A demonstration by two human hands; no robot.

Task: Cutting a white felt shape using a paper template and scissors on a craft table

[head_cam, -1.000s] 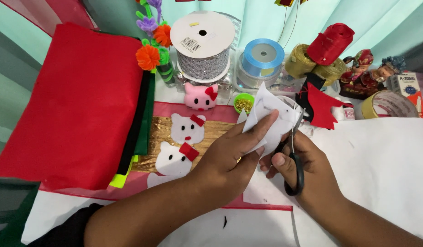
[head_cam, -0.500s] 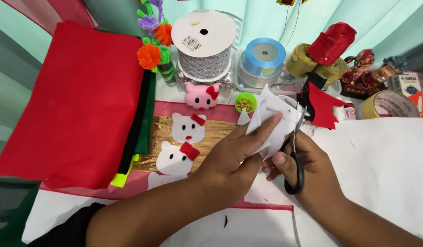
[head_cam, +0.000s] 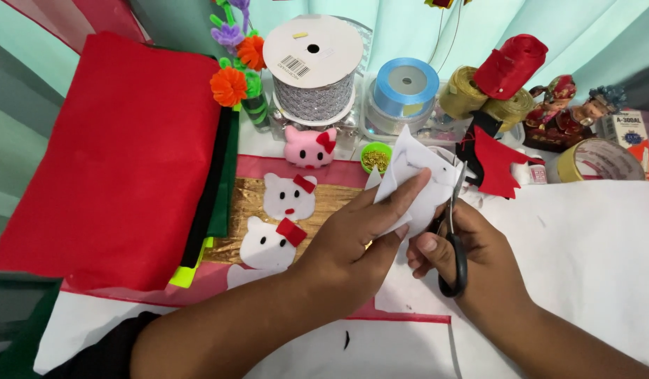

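Observation:
My left hand (head_cam: 363, 235) pinches a piece of white felt (head_cam: 417, 179) and holds it up above the table. My right hand (head_cam: 472, 256) grips black-handled scissors (head_cam: 453, 242), whose blades point up into the felt's right edge. Two white felt cat faces with red bows (head_cam: 288, 196) (head_cam: 267, 245) lie on a gold glitter sheet (head_cam: 331, 200) just left of my hands. A pink cat figure (head_cam: 310, 146) stands behind them.
A stack of red, black and green felt (head_cam: 128, 154) fills the left. At the back stand a silver ribbon spool (head_cam: 314, 77), a blue ribbon roll (head_cam: 406, 88), gold and red ribbons (head_cam: 500, 81), figurines (head_cam: 570, 109), a tape roll (head_cam: 601, 160) and a small green cup of pins (head_cam: 375, 157). White felt (head_cam: 591, 238) covers the right.
The white felt piece has turned slightly in my left hand, and the scissors have shifted a little along its edge. Everything else stays put.

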